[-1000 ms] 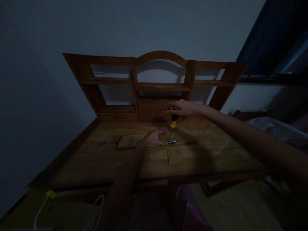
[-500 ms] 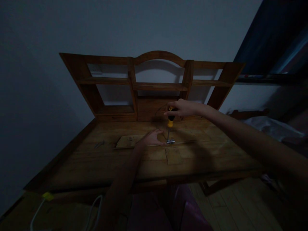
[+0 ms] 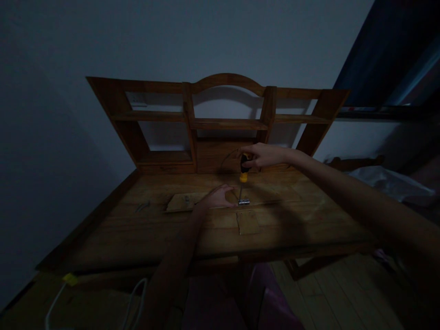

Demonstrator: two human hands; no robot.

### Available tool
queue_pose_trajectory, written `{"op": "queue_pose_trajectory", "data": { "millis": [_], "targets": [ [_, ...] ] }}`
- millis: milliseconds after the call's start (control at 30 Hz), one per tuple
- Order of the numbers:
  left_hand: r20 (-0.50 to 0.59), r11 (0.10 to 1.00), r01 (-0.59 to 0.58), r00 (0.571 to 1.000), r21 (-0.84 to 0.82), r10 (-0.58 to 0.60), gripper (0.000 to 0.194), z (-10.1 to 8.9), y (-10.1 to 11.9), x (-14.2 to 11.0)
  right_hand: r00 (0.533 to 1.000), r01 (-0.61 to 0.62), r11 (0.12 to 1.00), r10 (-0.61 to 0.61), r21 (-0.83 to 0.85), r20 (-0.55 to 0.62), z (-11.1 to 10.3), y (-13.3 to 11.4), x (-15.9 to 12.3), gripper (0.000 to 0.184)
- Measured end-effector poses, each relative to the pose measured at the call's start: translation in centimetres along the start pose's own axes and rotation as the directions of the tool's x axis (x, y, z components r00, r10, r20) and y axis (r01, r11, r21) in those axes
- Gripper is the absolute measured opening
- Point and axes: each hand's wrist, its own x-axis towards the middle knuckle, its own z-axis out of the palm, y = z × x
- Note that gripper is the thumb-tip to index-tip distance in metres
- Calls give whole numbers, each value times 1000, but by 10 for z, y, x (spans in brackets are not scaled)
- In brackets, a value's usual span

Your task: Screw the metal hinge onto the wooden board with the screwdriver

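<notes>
A yellow and black screwdriver (image 3: 244, 169) stands nearly upright, its handle held in the fingers of my right hand (image 3: 258, 155). Its shank runs down to a small shiny metal piece (image 3: 244, 202), where the tip seems to rest. My left hand (image 3: 217, 197) lies on a long thin wooden board (image 3: 180, 201), thumb and fingers spread in a C shape. The thumb tip is close to the metal piece; whether they touch I cannot tell. Just in front lies a small square flat piece (image 3: 248, 223), brownish like cardboard or thin wood.
The wooden desk (image 3: 137, 238) carries a shelf unit (image 3: 228, 123) along its back. Some small thin items (image 3: 142, 206), too dark to name, lie at the left. A white cable (image 3: 55, 302) with a yellow tag (image 3: 70, 279) hangs at the front left. A clear plastic sheet (image 3: 388, 181) is at the right.
My right hand's fingers have shifted around the screwdriver handle, showing more of its black part. The view has moved slightly. My left hand stays in place.
</notes>
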Motion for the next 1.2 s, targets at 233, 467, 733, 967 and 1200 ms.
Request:
{"op": "queue_pose_trajectory", "data": {
  "millis": [233,467,733,967,1200],
  "targets": [
    [-1,999,48,999,-9,-48,85,-1,4,0,994,-100,993,96,-57,-61,4,1,1,47],
    [-3,1000,20,1000,5,-20,84,0,1,1,993,-118,992,119,38,-28,-2,2,-4,44],
    [9,999,32,999,-20,-31,82,-5,8,0,997,-79,992,79,101,4,0,3,-3,48],
    [-2,999,36,999,-1,-36,85,-2,4,1,999,-39,999,39,21,-37,1,6,-2,53],
    [1,999,20,1000,-31,-20,82,-4,7,-1,980,-178,981,170,-76,-103,5,9,0,56]
  ]
}}
